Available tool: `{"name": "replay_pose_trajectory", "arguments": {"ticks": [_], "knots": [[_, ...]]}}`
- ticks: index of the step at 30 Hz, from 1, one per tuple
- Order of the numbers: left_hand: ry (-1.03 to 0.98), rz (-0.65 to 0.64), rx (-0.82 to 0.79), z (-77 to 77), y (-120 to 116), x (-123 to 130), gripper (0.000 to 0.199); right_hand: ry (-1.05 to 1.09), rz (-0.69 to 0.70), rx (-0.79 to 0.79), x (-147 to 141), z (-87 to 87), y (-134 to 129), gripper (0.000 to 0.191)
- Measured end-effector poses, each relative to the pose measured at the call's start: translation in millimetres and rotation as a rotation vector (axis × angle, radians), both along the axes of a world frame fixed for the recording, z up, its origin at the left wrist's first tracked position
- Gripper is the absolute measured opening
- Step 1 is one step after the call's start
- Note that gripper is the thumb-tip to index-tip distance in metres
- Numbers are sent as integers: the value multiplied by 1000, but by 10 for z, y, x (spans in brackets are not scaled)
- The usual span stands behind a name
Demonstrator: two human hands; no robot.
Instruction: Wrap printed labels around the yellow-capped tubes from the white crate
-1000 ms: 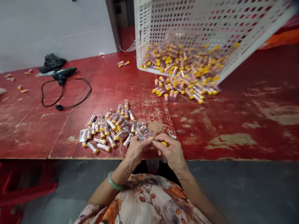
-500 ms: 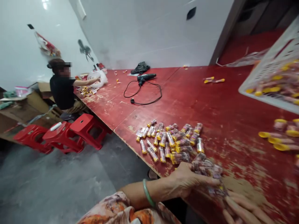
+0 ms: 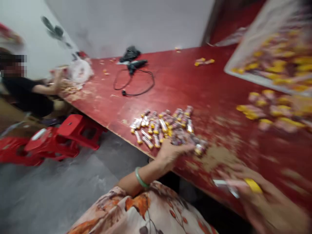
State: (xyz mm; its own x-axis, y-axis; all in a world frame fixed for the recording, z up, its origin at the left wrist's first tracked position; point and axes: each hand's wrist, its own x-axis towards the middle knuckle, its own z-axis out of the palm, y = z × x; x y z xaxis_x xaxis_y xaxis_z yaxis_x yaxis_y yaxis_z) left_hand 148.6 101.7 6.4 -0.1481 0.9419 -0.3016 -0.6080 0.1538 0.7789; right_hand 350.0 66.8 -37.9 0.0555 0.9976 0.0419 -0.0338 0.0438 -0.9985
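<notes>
Small clear tubes with yellow caps and pinkish contents (image 3: 156, 126) lie in a loose pile near the table's front edge. My left hand (image 3: 168, 152), with a green bangle at the wrist, is at the near side of this pile. Its thumb stretches over a cluster of tubes (image 3: 200, 148), and its other fingers are mostly hidden behind them. To the right, low over the table edge, my right hand (image 3: 275, 201) is closed on one clear tube with a yellow cap (image 3: 253, 185). That hand is blurred by motion.
More yellow-capped tubes (image 3: 265, 110) lie at the right beside a tilted white basket (image 3: 229, 70) full of them. A black heat gun (image 3: 136, 65) with its cord lies farther back on the red table (image 3: 180, 87). Red stools (image 3: 70, 126) and a seated person (image 3: 24, 94) are at the left.
My hands have moved apart. My right hand has drawn away to the right with one tube, while my left stays by the pile. The view has swung to the right.
</notes>
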Motion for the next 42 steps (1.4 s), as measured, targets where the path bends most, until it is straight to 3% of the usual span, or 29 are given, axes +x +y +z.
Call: {"name": "replay_pose_trajectory", "arguments": {"ticks": [3, 8, 16, 23, 30, 36, 42], "knots": [[-50, 2, -85, 18, 13, 20, 40, 89, -112, 29, -136, 132, -122, 26], [-59, -66, -245, -29, 46, 106, 40, 117, -154, 88, -283, 114, -218, 27], [-131, -116, -255, -86, -28, 266, 33, -342, -356, 455, -353, 172, -249, 22], [-126, -91, -273, -148, -18, 276, 40, -675, -459, 722, -463, 134, -240, 38], [-191, -67, -308, -195, 26, 284, 32, -640, -453, 740, -485, 63, -290, 46], [-230, -140, -380, -151, 8, 271, 28, -616, -477, 704, -463, 24, -259, 41], [-130, -146, -266, -160, -63, 253, 37, -694, -488, 772, -555, 60, -295, 45]]}}
